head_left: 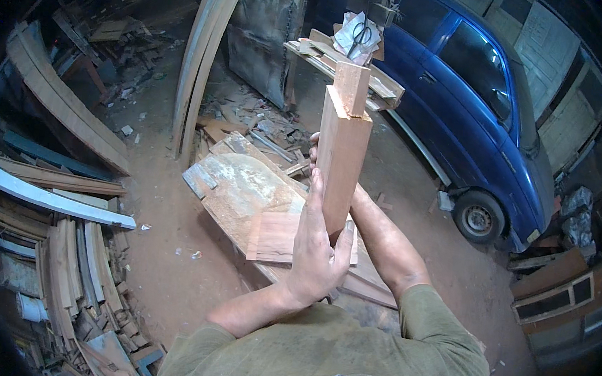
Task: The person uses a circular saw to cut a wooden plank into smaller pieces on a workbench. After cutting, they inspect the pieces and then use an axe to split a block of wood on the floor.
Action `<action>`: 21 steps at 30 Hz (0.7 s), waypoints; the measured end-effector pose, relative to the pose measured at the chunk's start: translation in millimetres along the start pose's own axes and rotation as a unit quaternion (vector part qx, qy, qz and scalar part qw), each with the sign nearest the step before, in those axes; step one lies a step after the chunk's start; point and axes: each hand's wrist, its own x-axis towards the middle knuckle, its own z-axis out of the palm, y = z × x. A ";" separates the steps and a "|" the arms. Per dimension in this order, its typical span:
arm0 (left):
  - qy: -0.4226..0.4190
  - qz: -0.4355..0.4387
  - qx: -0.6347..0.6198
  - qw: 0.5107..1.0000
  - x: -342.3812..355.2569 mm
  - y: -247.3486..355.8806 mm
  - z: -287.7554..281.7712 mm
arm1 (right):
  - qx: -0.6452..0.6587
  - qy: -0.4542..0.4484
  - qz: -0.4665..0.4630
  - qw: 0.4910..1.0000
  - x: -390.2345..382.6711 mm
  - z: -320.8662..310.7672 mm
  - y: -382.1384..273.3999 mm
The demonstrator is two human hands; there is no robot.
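Upright in front of me stands a thick reddish-brown wooden board (342, 166). Its top end steps in to a narrower tenon-like block (351, 86). My left hand (319, 249) grips the lower part, thumb on the near side and fingers along the left face. My right hand (313, 146) is mostly hidden behind the board; only its fingertips show, curled round the left edge. The right forearm passes behind the wood. Below lies another flat reddish board (276, 234) on a dusty wooden workbench (234, 190).
A blue van (457, 94) is parked at the right. Scissors (359, 36) and papers rest on stacked planks (386, 89) ahead. Long curved planks (201, 60) lean behind the bench. Timber piles (72, 262) line the left, and scraps (270, 125) litter the floor.
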 end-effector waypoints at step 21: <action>0.006 0.009 0.071 0.997 -19.5 18.5 7.7 | 0.171 -0.054 0.069 0.981 -40.9 42.9 -16.1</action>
